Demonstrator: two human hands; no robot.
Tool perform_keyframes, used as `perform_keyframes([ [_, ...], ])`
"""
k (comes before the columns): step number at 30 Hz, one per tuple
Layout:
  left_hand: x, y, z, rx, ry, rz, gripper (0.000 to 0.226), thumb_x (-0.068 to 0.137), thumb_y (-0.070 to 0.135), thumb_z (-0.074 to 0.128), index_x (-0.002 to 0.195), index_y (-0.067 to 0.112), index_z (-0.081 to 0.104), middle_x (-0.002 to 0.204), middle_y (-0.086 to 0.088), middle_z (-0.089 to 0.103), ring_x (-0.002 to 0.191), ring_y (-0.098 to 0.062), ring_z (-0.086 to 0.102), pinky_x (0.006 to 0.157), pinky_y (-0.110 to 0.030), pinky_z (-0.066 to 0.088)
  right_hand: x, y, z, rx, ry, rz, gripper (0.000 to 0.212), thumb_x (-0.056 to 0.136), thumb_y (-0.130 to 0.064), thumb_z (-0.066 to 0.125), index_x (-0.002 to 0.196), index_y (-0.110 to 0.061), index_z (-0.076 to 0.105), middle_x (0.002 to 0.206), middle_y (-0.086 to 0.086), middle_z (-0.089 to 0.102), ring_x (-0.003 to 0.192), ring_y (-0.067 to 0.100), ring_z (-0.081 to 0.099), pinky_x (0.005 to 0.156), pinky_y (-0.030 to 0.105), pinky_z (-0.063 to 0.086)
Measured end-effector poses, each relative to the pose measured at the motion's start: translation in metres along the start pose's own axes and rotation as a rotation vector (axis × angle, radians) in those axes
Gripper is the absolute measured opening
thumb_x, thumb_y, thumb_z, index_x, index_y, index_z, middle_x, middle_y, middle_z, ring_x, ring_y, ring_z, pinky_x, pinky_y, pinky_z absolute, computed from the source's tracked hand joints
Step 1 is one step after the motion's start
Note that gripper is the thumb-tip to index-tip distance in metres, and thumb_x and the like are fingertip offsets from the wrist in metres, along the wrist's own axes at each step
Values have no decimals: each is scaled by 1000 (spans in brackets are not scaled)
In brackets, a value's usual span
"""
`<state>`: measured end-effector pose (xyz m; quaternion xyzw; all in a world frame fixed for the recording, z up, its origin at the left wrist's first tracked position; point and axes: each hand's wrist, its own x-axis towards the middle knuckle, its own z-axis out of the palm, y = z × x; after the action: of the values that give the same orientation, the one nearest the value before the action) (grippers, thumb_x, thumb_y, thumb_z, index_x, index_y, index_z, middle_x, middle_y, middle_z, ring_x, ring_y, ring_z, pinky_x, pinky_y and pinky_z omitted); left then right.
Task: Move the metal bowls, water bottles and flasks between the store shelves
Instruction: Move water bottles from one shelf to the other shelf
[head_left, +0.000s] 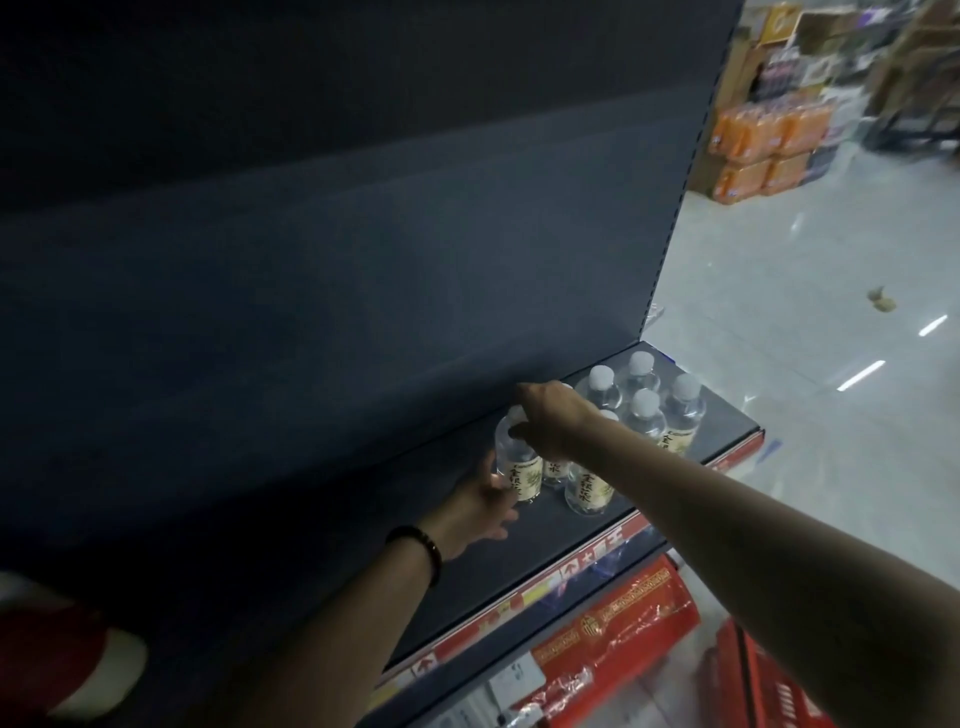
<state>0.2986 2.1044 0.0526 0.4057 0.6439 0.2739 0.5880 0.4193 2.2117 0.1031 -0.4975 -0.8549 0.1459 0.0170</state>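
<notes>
Several clear water bottles (644, 415) with white caps and pale labels stand in a cluster at the right end of a dark shelf (545, 540). My right hand (550, 421) reaches over them and grips the neck of the leftmost bottle (514, 462). My left hand (483, 512), a dark bracelet on its wrist, lies beside that same bottle's lower body with fingers spread; whether it touches the bottle is unclear. Part of the bottles behind my right forearm is hidden.
A tall dark back panel (311, 260) rises behind the shelf. A red and white price strip (571, 577) runs along the shelf edge. Below are red packaged goods (623, 623) and a red basket (763, 680). Orange packs (763, 150) are stacked across the aisle floor.
</notes>
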Motion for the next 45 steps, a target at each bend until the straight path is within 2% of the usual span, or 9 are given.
perform_keyframes([
  [5,0,-1,-2,46,52,14,65,111,15,52,166,31,23,145,-8,59,111,-23,66,98,-50,61,-7,-3,-2,-49,-6,-15,49,98,-37,73,134,-9,57,123,17,71,115,37,69,88,46,59],
  [9,-12,0,-5,78,21,-37,77,110,22,55,171,26,9,145,-2,57,116,-22,63,103,-47,55,-23,-11,-20,-141,42,-28,47,101,-43,68,130,-9,52,117,17,70,108,40,70,74,41,53],
  [13,-38,-11,-31,448,128,54,60,106,28,62,161,21,40,152,-3,58,134,-22,60,115,-40,50,-40,-44,-36,-182,102,-115,44,99,-36,64,134,-14,48,122,13,67,110,41,70,78,43,52],
  [17,-83,-36,-84,564,313,158,41,105,28,68,144,20,60,127,-1,73,108,-11,68,106,-38,56,-42,-107,-27,-139,33,-290,51,104,-46,56,143,-14,48,134,14,62,121,39,66,90,44,53],
  [24,-215,-78,-176,785,668,181,20,99,32,74,117,25,75,104,8,79,92,-6,73,88,-37,63,-81,-211,20,-86,-34,-495,52,105,-44,54,149,-18,44,135,14,58,122,37,62,97,46,57],
  [31,-386,-147,-236,975,850,-32,41,90,58,48,117,33,66,107,2,76,99,-22,75,85,-38,61,-147,-367,57,3,-74,-710,41,106,-44,52,139,-20,51,136,10,56,124,31,55,96,48,54],
  [37,-544,-245,-286,915,1011,-151,27,97,51,62,120,37,68,121,8,73,116,-22,70,89,-35,58,-230,-534,97,-29,-58,-854,34,100,-48,58,123,-24,55,124,8,64,111,34,65,89,43,55],
  [42,-651,-328,-323,842,1048,-261,23,99,51,60,114,34,64,119,10,66,113,-20,66,79,-32,49,-293,-656,138,-32,-98,-939,43,100,-54,60,134,-28,55,135,2,58,127,27,57,102,41,51],
  [45,-701,-367,-343,775,1076,-300,19,99,53,61,101,34,59,113,9,66,109,-20,67,79,-35,52,-321,-715,161,-35,-167,-989,50,102,-54,58,144,-28,51,139,-1,55,133,24,52,105,40,49],
])
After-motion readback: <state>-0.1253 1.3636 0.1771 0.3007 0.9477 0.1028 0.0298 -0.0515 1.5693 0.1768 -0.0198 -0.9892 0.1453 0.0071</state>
